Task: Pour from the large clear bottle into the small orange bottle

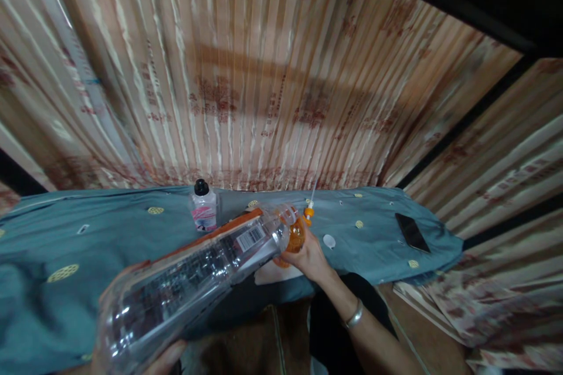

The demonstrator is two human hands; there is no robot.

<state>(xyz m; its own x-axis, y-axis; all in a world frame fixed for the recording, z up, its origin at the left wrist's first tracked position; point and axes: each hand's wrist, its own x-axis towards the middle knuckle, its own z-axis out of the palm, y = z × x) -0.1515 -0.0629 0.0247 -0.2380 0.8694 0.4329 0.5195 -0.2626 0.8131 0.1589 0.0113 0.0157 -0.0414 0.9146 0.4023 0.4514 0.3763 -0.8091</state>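
A large clear plastic bottle [185,281] with an orange-edged label is wrapped by my left hand [165,357] near its base. It is tilted, its neck pointing right and up at the mouth of a smaller orange bottle [295,235]. My right hand [310,255] grips that orange bottle, partly hidden behind the clear one. Whether the two mouths touch, I cannot tell. Just beyond my right hand lies an orange and white pump top [309,212] with a thin tube. A white cloth or paper [268,274] shows under the orange bottle.
On the teal bedsheet [145,234] stands a clear bottle with a black cap and pink label [204,208]. A round white disc [329,241] lies right of my hand. Farther right rests a dark phone [412,232]. Patterned curtains [264,70] hang behind.
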